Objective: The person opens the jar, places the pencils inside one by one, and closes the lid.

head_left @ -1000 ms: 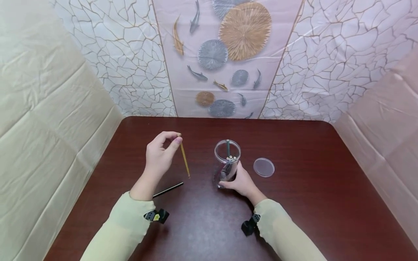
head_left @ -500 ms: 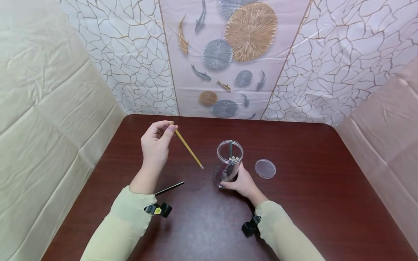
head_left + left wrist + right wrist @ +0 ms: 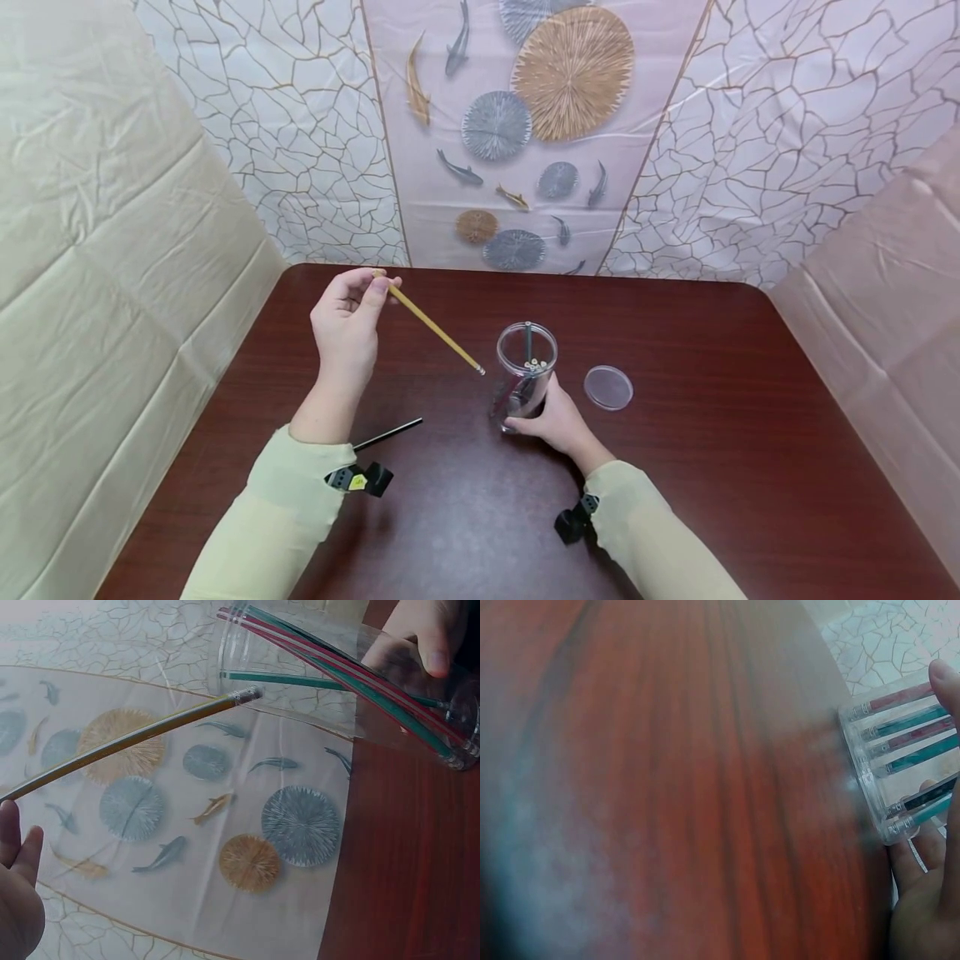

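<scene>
In the head view my left hand (image 3: pixel 347 329) pinches a yellow pencil (image 3: pixel 435 325) by one end, above the table. It slants down to the right, its metal-banded end just left of a clear jar (image 3: pixel 517 385) and apart from it. That banded end shows large in the left wrist view, where several green and red pencils (image 3: pixel 285 680) lean inside the jar. My right hand (image 3: pixel 557 419) grips the jar low on its right side. The jar stands upright and uncovered. The pencils' banded ends rest at its bottom, as the right wrist view shows.
A round clear lid (image 3: pixel 608 388) lies flat to the right of the jar. Left of centre, a black pencil (image 3: pixel 388 433) lies on the dark red table (image 3: pixel 480 517), partly hidden by the left forearm. Patterned cloth (image 3: pixel 300 125) hangs behind the table.
My left hand has moved up and left, and the yellow pencil has swung from nearly vertical to a slant, its banded end nearer the jar. The right hand keeps its grip on the jar.
</scene>
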### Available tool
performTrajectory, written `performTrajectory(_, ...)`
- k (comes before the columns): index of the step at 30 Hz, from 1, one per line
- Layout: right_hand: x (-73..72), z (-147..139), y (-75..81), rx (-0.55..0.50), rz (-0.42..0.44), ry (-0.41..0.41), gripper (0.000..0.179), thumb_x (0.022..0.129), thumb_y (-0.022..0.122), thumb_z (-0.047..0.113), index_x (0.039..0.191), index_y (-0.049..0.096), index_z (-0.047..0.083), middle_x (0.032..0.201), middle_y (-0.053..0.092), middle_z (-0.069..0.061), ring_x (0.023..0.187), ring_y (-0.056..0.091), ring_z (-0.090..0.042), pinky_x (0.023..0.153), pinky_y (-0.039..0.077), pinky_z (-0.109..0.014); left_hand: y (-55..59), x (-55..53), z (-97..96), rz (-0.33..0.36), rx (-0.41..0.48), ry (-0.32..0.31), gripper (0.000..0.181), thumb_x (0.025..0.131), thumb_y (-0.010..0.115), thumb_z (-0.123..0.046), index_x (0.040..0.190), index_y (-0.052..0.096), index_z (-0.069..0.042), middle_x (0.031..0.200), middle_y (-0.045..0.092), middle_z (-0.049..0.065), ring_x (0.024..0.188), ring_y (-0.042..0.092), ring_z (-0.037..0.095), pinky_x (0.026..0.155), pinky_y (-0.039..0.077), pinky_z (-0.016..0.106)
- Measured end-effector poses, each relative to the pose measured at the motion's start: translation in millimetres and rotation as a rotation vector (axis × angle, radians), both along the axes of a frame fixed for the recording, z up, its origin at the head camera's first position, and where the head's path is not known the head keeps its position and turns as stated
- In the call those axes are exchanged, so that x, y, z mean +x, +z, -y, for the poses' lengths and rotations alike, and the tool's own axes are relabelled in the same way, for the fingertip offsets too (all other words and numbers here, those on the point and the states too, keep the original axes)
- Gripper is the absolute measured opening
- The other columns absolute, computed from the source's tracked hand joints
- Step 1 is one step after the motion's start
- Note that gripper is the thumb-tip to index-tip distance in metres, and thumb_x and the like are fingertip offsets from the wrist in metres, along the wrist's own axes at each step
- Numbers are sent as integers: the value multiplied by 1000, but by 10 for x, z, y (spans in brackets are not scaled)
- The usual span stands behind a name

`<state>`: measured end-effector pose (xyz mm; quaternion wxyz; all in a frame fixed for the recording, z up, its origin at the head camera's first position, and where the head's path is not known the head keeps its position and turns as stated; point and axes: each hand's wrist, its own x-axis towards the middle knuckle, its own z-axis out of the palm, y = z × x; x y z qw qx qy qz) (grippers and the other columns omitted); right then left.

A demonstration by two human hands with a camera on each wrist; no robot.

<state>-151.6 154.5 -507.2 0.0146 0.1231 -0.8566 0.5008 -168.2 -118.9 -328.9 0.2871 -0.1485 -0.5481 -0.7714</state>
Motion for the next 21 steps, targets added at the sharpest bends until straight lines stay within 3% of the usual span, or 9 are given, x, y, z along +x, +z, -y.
performTrajectory(7,-7,-3,-9,8,-8,-8,85,61,88,28,127,38,11,115,61,-8,111,54,-22,95,39,-42,111,4,-23,-28,16,-5,6,87,63,1,92,65,-2,89,64,18,82,67,21,70,52,28)
performTrajectory(14,-5,6,1,5,-14,3,84,62,88,29,127,38,10,114,61,-8,110,54,-22,95,40,-42,174,14,-52,-29,27,12,8,87,64,-1,93,64,4,86,66,14,80,66,22,71,52,30)
performTrajectory(21,-2,6,-8,9,-9,-8,85,61,88,28,127,38,11,114,61,-8,111,54,-22,95,39,-42,192,34,-113,-27,84,-18,8,87,64,-1,92,63,5,84,67,12,81,67,21,73,53,31)
